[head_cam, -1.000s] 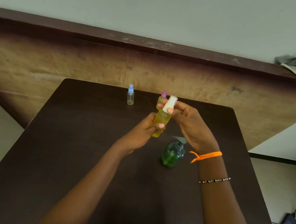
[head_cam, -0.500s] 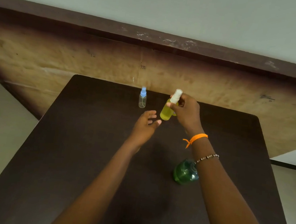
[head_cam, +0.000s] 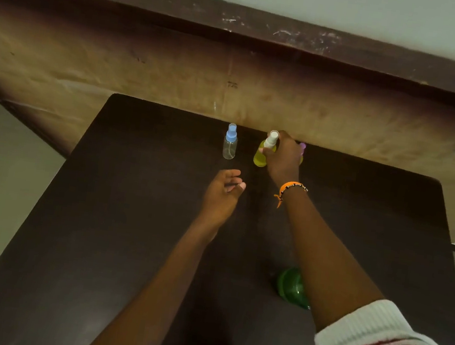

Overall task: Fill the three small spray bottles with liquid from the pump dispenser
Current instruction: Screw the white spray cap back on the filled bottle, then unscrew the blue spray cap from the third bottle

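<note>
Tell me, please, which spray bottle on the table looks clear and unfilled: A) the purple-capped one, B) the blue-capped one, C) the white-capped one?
B: the blue-capped spray bottle has a see-through body with no colour, while the white-capped spray bottle in the right hand is yellow.

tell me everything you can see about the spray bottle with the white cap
The white-capped spray bottle is a small clear plastic cylinder that looks full of yellow-green liquid, topped with a white spray head. It stands upright near the far edge of the dark table, to the right of the blue-capped bottle, apart from it. The right hand grips it around the neck and upper body, hiding its right side. Its base appears to be at the tabletop, though contact cannot be confirmed.
</note>
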{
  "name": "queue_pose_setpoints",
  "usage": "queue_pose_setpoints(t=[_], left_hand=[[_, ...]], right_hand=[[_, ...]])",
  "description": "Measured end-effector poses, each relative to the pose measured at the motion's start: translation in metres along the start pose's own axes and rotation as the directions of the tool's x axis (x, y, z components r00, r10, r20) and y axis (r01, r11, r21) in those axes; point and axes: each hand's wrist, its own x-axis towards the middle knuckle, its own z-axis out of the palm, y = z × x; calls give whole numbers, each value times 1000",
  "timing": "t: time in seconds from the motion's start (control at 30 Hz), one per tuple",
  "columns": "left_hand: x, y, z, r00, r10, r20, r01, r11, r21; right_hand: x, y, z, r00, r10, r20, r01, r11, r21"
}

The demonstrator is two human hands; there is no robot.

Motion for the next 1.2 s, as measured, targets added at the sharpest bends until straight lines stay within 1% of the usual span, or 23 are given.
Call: queue_pose_setpoints(t=[0.1,0.23,0.57,0.63,0.73,0.8,0.9,0.97,1.1,1.2], left_hand=[[2,-3,2,1000,-26,-7,26,1000,-7],[3,-8,6,999,-31,-21,30,999,-32],[0,-6,7,1000,-28,-15,27,999,-39],[0,-6,5,1000,-18,-23,17,999,-46],[-1,-4,1,1000,-20,-23,19,999,-51],[-1,-5,-3,999,-28,-34,26,998,-49],[-1,-7,-11,995,-10,-100,2,997,-80],[0,-9,-17,991,-15,-133,1,994,-111],[1,-15,-27,986,-13,-165,-5,995,-104],[1,-19,-39,983,4,-185,-22,995,-96]], right_hand=[[3,4,2,1000,4,-13,-4,1000,-1],[2,10,7,998,24,54,-25,1000,18],[0,2,1,993,84,80,-85,996,2],[-3,-5,-5,994,101,38,-99,994,-54],[-15,-23,-21,992,94,-80,-104,985,-137],[-27,-33,-25,995,52,-88,-64,988,-140],[-36,-44,-7,997,-82,1,82,995,-65],[-34,-47,14,987,-144,76,146,989,-17],[-15,-49,48,984,-85,156,72,993,91],[-2,-41,65,975,-65,214,58,998,39]])
